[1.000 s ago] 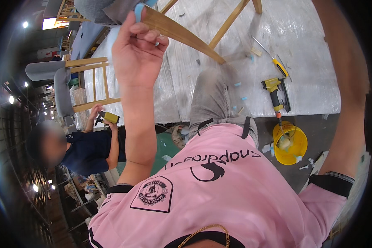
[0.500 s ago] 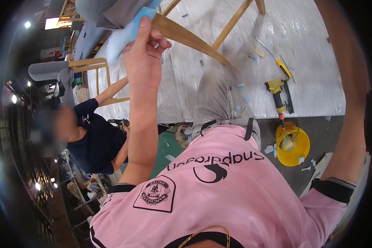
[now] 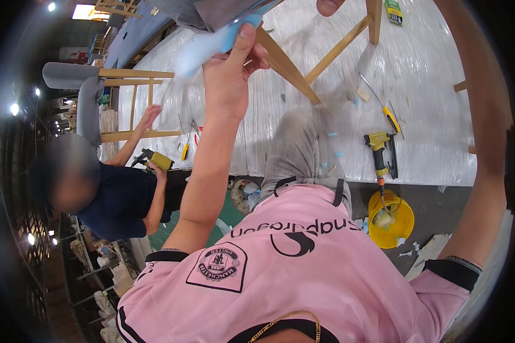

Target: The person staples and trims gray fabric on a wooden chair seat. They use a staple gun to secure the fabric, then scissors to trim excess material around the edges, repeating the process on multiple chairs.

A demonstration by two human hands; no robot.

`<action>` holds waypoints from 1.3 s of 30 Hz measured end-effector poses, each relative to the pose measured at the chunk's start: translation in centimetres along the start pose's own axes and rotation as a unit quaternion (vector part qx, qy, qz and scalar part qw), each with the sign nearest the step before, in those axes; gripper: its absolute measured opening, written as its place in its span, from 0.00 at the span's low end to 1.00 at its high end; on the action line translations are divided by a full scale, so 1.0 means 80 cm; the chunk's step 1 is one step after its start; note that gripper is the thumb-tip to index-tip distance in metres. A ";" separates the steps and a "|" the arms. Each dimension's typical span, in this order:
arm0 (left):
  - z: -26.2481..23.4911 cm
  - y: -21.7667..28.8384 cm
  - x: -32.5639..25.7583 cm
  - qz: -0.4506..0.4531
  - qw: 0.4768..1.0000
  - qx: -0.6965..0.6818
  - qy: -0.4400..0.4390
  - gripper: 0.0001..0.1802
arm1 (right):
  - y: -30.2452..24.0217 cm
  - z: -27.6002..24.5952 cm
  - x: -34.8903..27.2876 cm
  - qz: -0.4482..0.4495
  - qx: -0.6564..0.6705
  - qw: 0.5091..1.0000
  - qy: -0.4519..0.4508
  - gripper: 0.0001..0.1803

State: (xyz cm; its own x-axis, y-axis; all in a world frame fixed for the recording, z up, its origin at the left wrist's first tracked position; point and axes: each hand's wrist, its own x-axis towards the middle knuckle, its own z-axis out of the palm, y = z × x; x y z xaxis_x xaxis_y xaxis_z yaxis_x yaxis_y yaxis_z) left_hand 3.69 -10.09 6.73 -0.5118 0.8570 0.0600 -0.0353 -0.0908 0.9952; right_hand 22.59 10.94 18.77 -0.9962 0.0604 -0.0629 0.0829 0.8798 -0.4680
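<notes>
My left hand (image 3: 233, 77) is closed at the upper middle, its thumb pressed on a strip of blue foam (image 3: 229, 38). White fluffy wadding (image 3: 195, 54) bulges out beside that thumb. Dark grey fabric (image 3: 217, 12) lies just above the foam, on a chair whose wooden leg (image 3: 285, 67) slants down past my fingers. My right forearm (image 3: 489, 154) runs up the right side and leaves the picture at the top. One fingertip (image 3: 328, 6), apparently of my right hand, shows at the top edge; the remaining fingers are out of sight.
On the plastic-wrapped table (image 3: 429, 108) lie a yellow-handled screwdriver (image 3: 391, 119) and a staple gun (image 3: 380, 150). A yellow bucket (image 3: 405, 228) stands below the edge. At left, a co-worker (image 3: 120, 194) holds another staple gun (image 3: 161, 160) near a grey chair (image 3: 74, 76).
My left hand and the foam sit further right in the picture. A fingertip has appeared at the top edge. The co-worker's staple gun now shows, and their other hand has come into view.
</notes>
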 end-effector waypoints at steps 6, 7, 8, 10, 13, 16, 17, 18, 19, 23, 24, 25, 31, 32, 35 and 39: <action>-0.010 -0.002 -0.011 -0.006 1.000 0.007 -0.029 0.23 | -0.012 -0.026 0.014 0.061 0.074 0.989 -0.115 0.41; -0.003 0.001 -0.015 -0.005 0.999 -0.007 -0.033 0.24 | 0.002 -0.010 0.021 0.057 0.066 0.992 -0.094 0.41; -0.001 0.003 -0.021 -0.004 0.999 -0.020 -0.034 0.26 | 0.012 -0.004 0.026 0.050 0.070 0.992 -0.089 0.42; 0.003 0.008 -0.027 -0.021 0.989 -0.142 -0.042 0.27 | 0.015 -0.003 0.011 0.060 0.090 0.991 -0.079 0.43; -0.005 0.003 -0.028 -0.018 0.983 -0.185 0.002 0.26 | 0.008 -0.011 0.010 0.071 0.058 0.993 -0.081 0.44; -0.009 -0.002 -0.029 0.010 0.990 -0.131 0.047 0.22 | -0.027 -0.026 0.003 0.066 0.081 0.990 -0.099 0.45; -0.008 -0.004 -0.031 0.021 0.992 -0.109 0.057 0.21 | -0.029 -0.025 0.006 0.070 0.082 0.989 -0.100 0.45; -0.008 -0.005 -0.033 0.031 0.992 -0.105 0.065 0.20 | -0.031 -0.025 0.010 0.072 0.083 0.989 -0.101 0.45; -0.004 -0.008 -0.032 0.040 0.992 -0.103 0.064 0.19 | -0.012 -0.013 0.015 0.090 0.061 0.990 -0.089 0.45; -0.002 -0.011 -0.029 0.059 0.990 -0.100 0.083 0.16 | -0.008 -0.008 0.021 0.076 0.044 0.993 -0.079 0.45; -0.002 -0.012 -0.029 0.063 0.990 -0.097 0.085 0.16 | -0.011 -0.009 0.021 0.070 0.040 0.994 -0.078 0.45; -0.002 -0.013 -0.029 0.067 0.990 -0.093 0.087 0.16 | -0.016 -0.010 0.023 0.066 0.025 0.995 -0.077 0.44; -0.002 -0.014 -0.029 0.076 0.989 -0.092 0.092 0.15 | -0.062 -0.029 0.017 0.085 0.043 0.988 -0.123 0.42; -0.002 -0.013 -0.029 0.075 0.988 -0.094 0.094 0.15 | -0.059 -0.031 0.017 0.083 0.062 0.985 -0.137 0.42; 0.001 -0.011 -0.027 0.070 0.990 -0.100 0.064 0.14 | -0.043 -0.032 0.016 0.085 0.100 0.980 -0.147 0.42; -0.004 -0.011 -0.034 0.079 0.988 -0.092 0.093 0.14 | -0.018 0.011 0.040 0.055 0.030 0.997 -0.053 0.43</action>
State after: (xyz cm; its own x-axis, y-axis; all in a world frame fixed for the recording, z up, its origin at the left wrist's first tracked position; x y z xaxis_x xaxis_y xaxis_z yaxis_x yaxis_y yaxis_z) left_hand 4.83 -12.52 5.66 -0.6721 0.7180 0.1810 -0.0886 -0.3207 0.9430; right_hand 19.30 9.45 18.51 -0.9729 0.1009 -0.2081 0.1951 0.8409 -0.5048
